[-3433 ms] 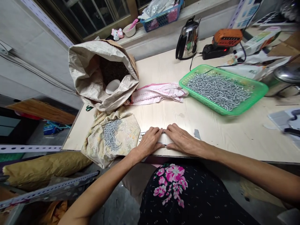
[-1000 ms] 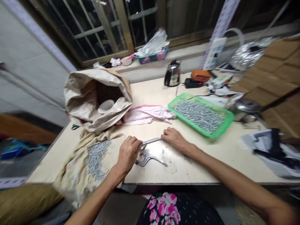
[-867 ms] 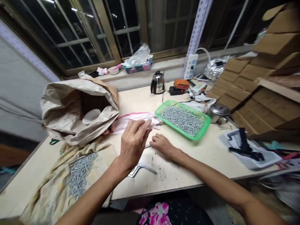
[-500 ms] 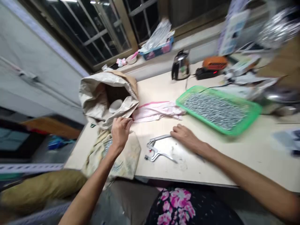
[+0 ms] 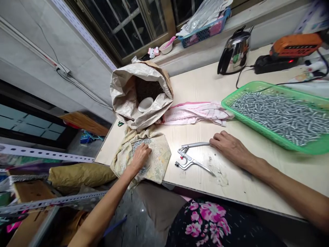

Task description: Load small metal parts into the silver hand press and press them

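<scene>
My left hand (image 5: pixel 141 156) is on a small heap of silvery metal pieces (image 5: pixel 141 141) lying on a patterned cream cloth (image 5: pixel 159 154). Its fingers are curled together, and whatever is between them is hidden. Flat on the table lie silver hand pliers (image 5: pixel 190 159), with a spring and a small red part at the jaws, their handles spread apart. The curled fingers of my right hand (image 5: pixel 227 145) close over the end of the upper handle. Behind the cloth, a wide paper-like sack (image 5: pixel 123 92) gapes toward me with a white bowl (image 5: pixel 145 104) inside.
A green plastic basket (image 5: pixel 259 128) full of short metal pieces stands at the right. A pink-and-white cloth (image 5: pixel 195 113) lies between sack and basket. Farther back are a steel kettle (image 5: pixel 236 51) and an orange battery on a black charger (image 5: pixel 277 64). The table's front edge runs before my lap.
My left hand has moved from the sack's rim down to the metal pieces on the cloth. My right hand stays at the pliers' handle. The view has swung left.
</scene>
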Available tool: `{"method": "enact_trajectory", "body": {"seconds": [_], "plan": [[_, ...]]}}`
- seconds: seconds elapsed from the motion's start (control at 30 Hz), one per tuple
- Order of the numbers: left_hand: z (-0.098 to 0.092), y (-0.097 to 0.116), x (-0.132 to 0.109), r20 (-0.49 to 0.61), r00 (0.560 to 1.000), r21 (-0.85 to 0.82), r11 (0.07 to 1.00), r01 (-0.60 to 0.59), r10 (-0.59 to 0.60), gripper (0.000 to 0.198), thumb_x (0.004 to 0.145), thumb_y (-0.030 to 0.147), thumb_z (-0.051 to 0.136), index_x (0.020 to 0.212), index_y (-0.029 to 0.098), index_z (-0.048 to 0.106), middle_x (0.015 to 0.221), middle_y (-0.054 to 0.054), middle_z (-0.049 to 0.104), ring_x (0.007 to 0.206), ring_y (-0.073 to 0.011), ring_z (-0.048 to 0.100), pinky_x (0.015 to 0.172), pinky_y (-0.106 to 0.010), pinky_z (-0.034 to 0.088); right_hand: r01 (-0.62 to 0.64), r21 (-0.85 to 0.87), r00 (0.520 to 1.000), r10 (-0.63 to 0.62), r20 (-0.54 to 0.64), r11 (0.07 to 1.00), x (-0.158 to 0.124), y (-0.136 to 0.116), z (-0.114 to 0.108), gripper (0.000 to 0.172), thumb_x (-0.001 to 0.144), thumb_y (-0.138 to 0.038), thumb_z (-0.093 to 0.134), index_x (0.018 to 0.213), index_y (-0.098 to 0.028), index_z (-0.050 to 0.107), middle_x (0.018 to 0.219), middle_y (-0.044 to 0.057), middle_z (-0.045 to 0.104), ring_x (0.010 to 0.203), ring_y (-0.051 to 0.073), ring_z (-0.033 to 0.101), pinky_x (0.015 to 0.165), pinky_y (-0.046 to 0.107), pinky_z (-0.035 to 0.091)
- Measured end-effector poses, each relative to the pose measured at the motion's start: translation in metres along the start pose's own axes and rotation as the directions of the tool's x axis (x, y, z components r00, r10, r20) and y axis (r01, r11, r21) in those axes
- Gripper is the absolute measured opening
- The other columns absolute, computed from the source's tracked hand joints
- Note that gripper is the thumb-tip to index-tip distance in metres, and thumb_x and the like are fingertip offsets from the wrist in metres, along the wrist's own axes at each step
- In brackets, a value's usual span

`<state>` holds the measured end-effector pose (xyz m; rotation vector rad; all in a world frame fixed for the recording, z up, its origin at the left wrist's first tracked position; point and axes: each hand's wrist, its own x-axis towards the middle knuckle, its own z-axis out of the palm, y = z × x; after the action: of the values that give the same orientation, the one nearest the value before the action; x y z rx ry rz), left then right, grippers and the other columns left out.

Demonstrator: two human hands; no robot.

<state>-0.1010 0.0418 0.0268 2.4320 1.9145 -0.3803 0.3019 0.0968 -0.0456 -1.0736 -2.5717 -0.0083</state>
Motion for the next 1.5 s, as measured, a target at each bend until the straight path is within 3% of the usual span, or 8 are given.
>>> {"method": "enact_trajectory", "body": {"seconds": [0.13, 0.23, 0.37, 0.5, 0.67, 1.0, 1.33, 1.5], "plan": [[0.002, 0.01, -0.003, -0.114, 0.992, -0.149, 0.988, 0.03, -0.047, 0.021, 0.092, 0.018, 0.049, 0.083, 0.017, 0.067, 0.087, -0.008, 0.065, 0.091, -0.0229, 0.054, 0.082, -0.033, 0.043, -0.007, -0.015, 1.0, 0.007, -0.006, 1.0, 0.001, -0.001, -0.001, 0.019, 0.095, -0.018, 0.045, 0.093, -0.018, 0.064, 0.088, 0.009, 0.058, 0.085, 0.023, 0.044, 0.07, 0.033, 0.032], [0.0, 0.042, -0.006, -0.2, 0.973, -0.441, 0.897, 0.013, -0.113, 0.016, 0.09, 0.024, 0.056, 0.089, 0.018, 0.071, 0.087, -0.007, 0.07, 0.088, -0.0211, 0.06, 0.081, -0.032, 0.047, 0.034, -0.057, 0.999, -0.033, 0.012, 0.998, 0.002, -0.003, -0.007, 0.022, 0.095, -0.014, 0.043, 0.093, -0.018, 0.065, 0.088, 0.008, 0.06, 0.084, 0.023, 0.045, 0.073, 0.034, 0.032], [0.002, 0.095, -0.006, -0.079, 0.977, -0.783, 0.618, 0.063, -0.2, 0.016, 0.083, 0.029, 0.064, 0.084, 0.019, 0.075, 0.084, -0.005, 0.074, 0.077, -0.0178, 0.066, 0.072, -0.027, 0.05, 0.043, -0.092, 0.998, -0.047, -0.044, 0.995, 0.005, -0.007, -0.021, 0.028, 0.096, -0.012, 0.039, 0.093, -0.02, 0.066, 0.089, 0.008, 0.063, 0.084, 0.023, 0.046, 0.08, 0.037, 0.03], [0.013, 0.118, 0.0, 0.054, 0.967, -0.881, 0.443, 0.164, -0.249, 0.021, 0.079, 0.035, 0.067, 0.081, 0.016, 0.076, 0.08, -0.005, 0.075, 0.075, -0.0181, 0.068, 0.068, -0.026, 0.051, 0.029, -0.088, 0.994, -0.038, -0.105, 0.996, 0.007, -0.011, -0.031, 0.031, 0.097, -0.012, 0.038, 0.092, -0.023, 0.067, 0.089, 0.007, 0.064, 0.084, 0.023, 0.044, 0.082, 0.038, 0.028], [0.011, 0.112, 0.009, 0.115, 0.97, -0.803, 0.555, 0.218, -0.214, 0.024, 0.077, 0.038, 0.067, 0.077, 0.015, 0.076, 0.076, -0.005, 0.074, 0.071, -0.0175, 0.066, 0.066, -0.025, 0.048, 0.039, -0.179, 0.994, -0.056, -0.092, 0.983, 0.007, -0.013, -0.033, 0.037, 0.098, -0.011, 0.032, 0.092, -0.023, 0.066, 0.086, 0.006, 0.064, 0.082, 0.021, 0.043, 0.083, 0.038, 0.027], [-0.014, 0.113, 0.019, 0.243, 0.967, -0.631, 0.745, 0.217, -0.076, 0.018, 0.073, 0.031, 0.067, 0.069, 0.015, 0.075, 0.067, -0.002, 0.072, 0.065, -0.0164, 0.063, 0.061, -0.023, 0.041, 0.022, -0.08, 0.998, -0.026, -0.057, 0.997, 0.008, -0.013, -0.027, 0.038, 0.099, -0.012, 0.031, 0.089, -0.024, 0.065, 0.085, 0.004, 0.062, 0.082, 0.021, 0.044, 0.083, 0.039, 0.025], [0.009, 0.111, -0.009, 0.409, 0.904, -0.691, 0.605, 0.397, -0.127, 0.032, 0.07, 0.043, 0.066, 0.071, 0.011, 0.072, 0.054, 0.0, 0.061, 0.052, -0.012, 0.053, 0.053, -0.022, 0.037, 0.093, -0.184, 0.996, -0.088, 0.035, 0.979, 0.0, -0.028, -0.014, 0.027, 0.095, -0.008, 0.041, 0.084, -0.019, 0.063, 0.082, 0.004, 0.062, 0.08, 0.019, 0.046, 0.08, 0.037, 0.026], [0.017, 0.112, -0.022, 0.498, 0.858, -0.714, 0.5, 0.49, -0.13, 0.033, 0.069, 0.044, 0.065, 0.073, 0.012, 0.071, 0.05, 0.002, 0.057, 0.047, -0.0109, 0.051, 0.049, -0.021, 0.038, -0.004, -0.075, 0.991, 0.014, 0.136, 0.997, -0.013, -0.053, -0.02, 0.017, 0.095, -0.017, 0.045, 0.093, -0.017, 0.063, 0.091, 0.008, 0.062, 0.085, 0.022, 0.048, 0.076, 0.035, 0.031]]}}
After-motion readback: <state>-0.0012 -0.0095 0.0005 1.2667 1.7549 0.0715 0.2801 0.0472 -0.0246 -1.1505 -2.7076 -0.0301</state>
